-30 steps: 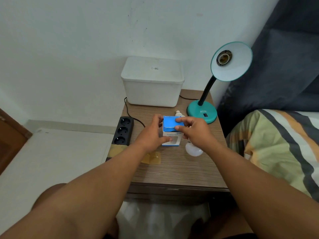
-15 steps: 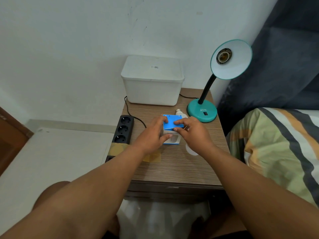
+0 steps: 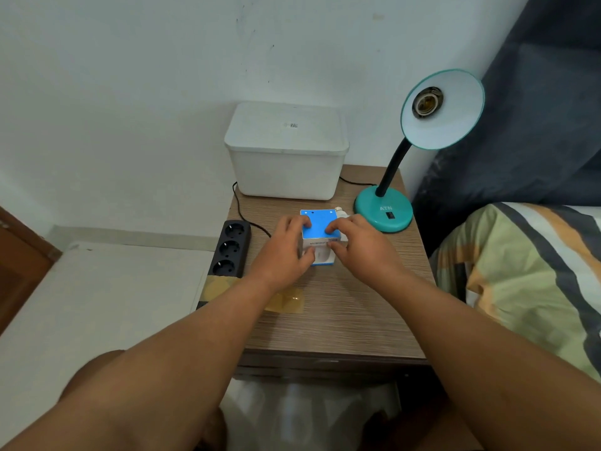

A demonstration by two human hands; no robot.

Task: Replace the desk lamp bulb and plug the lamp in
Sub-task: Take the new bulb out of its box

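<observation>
A small blue-and-white bulb box [image 3: 318, 226] stands on the wooden bedside table [image 3: 341, 320]. My left hand [image 3: 286, 252] grips its left side and my right hand [image 3: 361, 245] grips its right side, fingers on the blue top. Behind the box the metal base of a loose white bulb [image 3: 340, 210] peeks out; the rest is hidden by my right hand. The teal desk lamp [image 3: 383, 213] stands at the table's back right, its shade [image 3: 442, 109] facing me with an empty socket [image 3: 427, 101]. A black power strip [image 3: 229, 249] lies along the table's left edge.
A white lidded plastic container [image 3: 286, 154] sits at the back of the table against the wall. A black cord [image 3: 240, 209] runs from behind it to the strip. Yellowish tape [image 3: 286, 301] is stuck on the table. A striped pillow [image 3: 520, 278] lies to the right.
Both hands have lowered the box onto the table and shifted slightly back. The loose bulb's white globe, seen earlier under my right hand, is now hidden.
</observation>
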